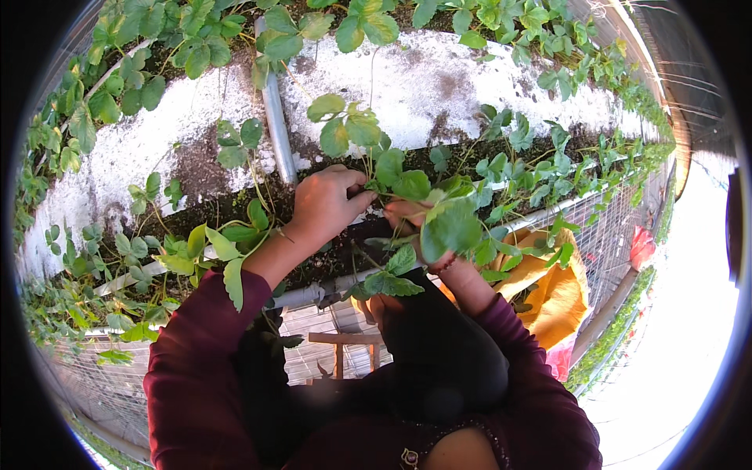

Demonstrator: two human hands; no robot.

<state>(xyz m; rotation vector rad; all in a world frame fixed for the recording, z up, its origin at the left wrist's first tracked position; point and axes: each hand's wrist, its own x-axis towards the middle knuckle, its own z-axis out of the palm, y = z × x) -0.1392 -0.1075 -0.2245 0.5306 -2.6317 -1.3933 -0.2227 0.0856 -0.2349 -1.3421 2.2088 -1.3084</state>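
My left hand (327,202) reaches over the planting trough with its thumb and fingers pinched together at the stems of a strawberry plant (410,185). Close beside it is my right hand (405,213), fingers curled in among the same stems. A broad leaf (451,229) covers much of the right hand, so what its fingers hold cannot be made out. Dark soil (317,266) shows below the left hand. Around both forearms hang more green strawberry leaves (392,283), some of them yellowish.
A grey metal pipe (276,129) crosses the white, dirt-stained surface (329,102) behind the trough. An orange-yellow bag (560,290) hangs at the right, beside wire mesh (607,227). Along the near side runs a pale rail (301,298), with a wooden frame (339,356) below.
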